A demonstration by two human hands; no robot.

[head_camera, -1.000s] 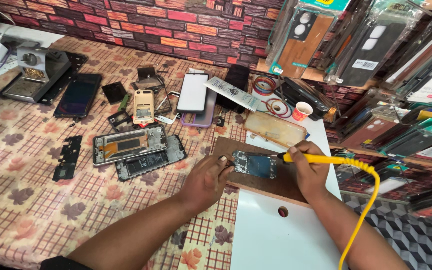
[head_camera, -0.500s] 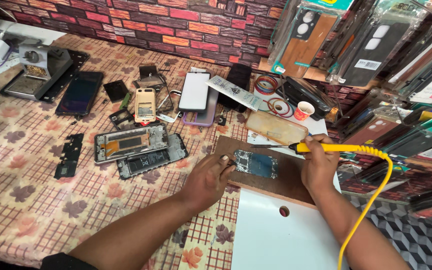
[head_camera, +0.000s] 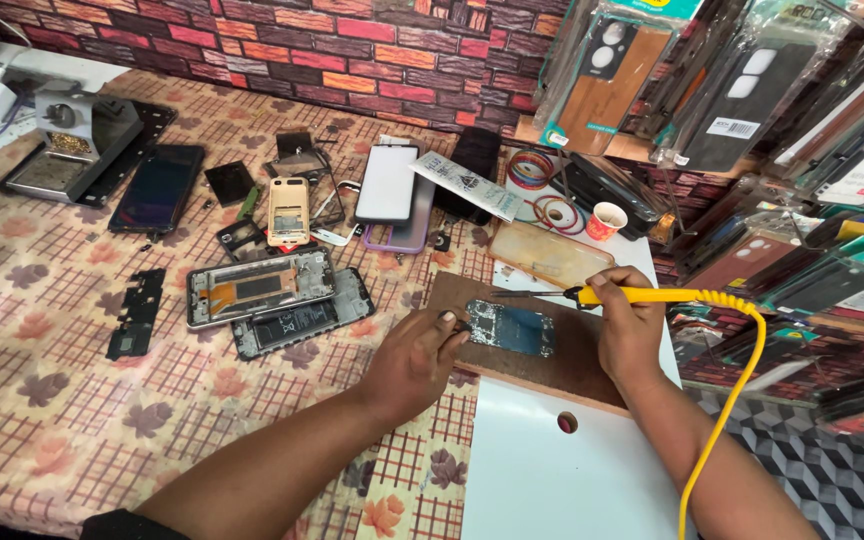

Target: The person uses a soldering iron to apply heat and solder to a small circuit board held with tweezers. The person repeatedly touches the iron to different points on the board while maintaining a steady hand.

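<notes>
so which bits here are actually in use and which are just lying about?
In use:
left hand steadying the circuit board
right hand holding the yellow soldering iron
wooden board

Lying about:
opened phone frames
black phone
white phone
paper cup
wire spools

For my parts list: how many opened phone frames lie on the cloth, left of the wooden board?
2. One silver frame lies nearer the wall; one dark frame lies beside it, nearer the left hand. Others may be hidden in the clutter.

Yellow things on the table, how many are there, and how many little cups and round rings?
Yellow soldering iron in the right hand: 1
Yellowish phone frame: 1
Small paper cup: 1
Round rings: 2
Total: 5
</notes>
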